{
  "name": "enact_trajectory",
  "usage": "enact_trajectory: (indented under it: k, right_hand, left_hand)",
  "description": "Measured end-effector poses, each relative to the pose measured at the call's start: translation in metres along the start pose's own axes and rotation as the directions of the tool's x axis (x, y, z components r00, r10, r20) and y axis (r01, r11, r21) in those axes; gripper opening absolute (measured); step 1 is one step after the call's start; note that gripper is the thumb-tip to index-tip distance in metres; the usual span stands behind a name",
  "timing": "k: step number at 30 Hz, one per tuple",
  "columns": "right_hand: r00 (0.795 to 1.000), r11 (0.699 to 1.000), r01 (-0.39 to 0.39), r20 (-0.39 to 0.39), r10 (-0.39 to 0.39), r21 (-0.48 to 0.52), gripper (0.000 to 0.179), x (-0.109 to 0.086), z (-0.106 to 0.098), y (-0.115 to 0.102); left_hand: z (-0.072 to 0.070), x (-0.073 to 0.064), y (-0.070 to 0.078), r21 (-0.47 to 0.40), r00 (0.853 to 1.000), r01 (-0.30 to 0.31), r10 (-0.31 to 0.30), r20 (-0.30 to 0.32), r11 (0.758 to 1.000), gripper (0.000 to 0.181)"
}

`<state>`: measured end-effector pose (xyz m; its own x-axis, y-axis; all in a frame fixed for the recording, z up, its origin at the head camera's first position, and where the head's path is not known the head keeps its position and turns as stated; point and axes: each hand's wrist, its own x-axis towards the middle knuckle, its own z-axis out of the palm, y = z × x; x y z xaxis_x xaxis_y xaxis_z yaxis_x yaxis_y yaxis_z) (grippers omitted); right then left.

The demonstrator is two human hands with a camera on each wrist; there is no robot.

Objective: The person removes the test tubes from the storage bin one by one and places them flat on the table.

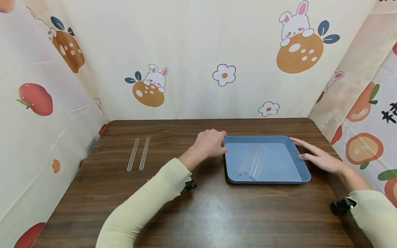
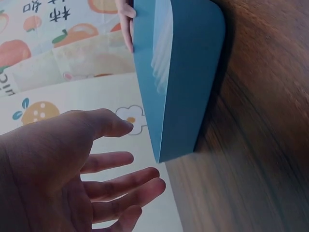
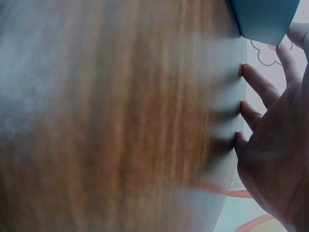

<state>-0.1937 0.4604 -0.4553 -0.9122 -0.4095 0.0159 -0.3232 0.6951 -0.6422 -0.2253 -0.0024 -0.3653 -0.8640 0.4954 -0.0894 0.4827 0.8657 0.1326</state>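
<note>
A shallow blue tray point(image 1: 280, 162) sits on the wooden table, with several clear test tubes point(image 1: 252, 160) lying side by side in its left half. Beside the tray's left wall is my left hand point(image 1: 211, 143). In the left wrist view its thumb and fingers point(image 2: 108, 123) are spread apart and hold nothing, close to a corner of the tray point(image 2: 181, 96). My right hand point(image 1: 319, 156) is at the tray's right wall, fingers extended; in the right wrist view its thumb and index finger are at the tray corner point(image 3: 265, 19). Two more test tubes point(image 1: 133, 155) lie on the table at left.
The brown wooden table point(image 1: 198, 213) ends at a back edge against a printed curtain point(image 1: 192, 44). Curtains also stand along the left and right sides. A small black device point(image 1: 342, 206) is on the right wrist.
</note>
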Motion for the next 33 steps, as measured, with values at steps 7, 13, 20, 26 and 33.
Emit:
enact_trajectory:
  k: [7,13,20,26,33]
  right_hand:
    - [1.0,1.0,-0.001,0.002,0.001,0.004,0.07,0.0,0.001,0.0]
    - [1.0,1.0,-0.001,0.001,0.001,-0.001,0.07,0.001,0.001,-0.001]
    - [1.0,1.0,-0.016,0.003,0.016,-0.014,0.07,0.001,0.0,-0.002]
    - [1.0,0.999,-0.022,0.007,0.023,-0.026,0.07,0.003,-0.001,-0.004]
    - [1.0,0.999,-0.02,0.004,0.02,-0.025,0.07,0.001,-0.001,-0.003]
  left_hand:
    - [0.001,0.007,0.013,0.0,0.999,-0.019,0.019,0.027,1.0,0.048]
    - [-0.002,0.013,0.022,-0.017,0.998,-0.049,0.049,0.032,0.999,0.048]
    - [-0.004,0.021,0.033,-0.039,0.994,-0.08,0.082,0.066,0.996,0.051]
    - [-0.004,0.025,0.04,-0.085,0.988,-0.086,0.096,0.121,0.993,0.056]
    - [-0.001,0.031,0.049,-0.096,0.981,-0.077,0.092,0.17,0.992,0.059]
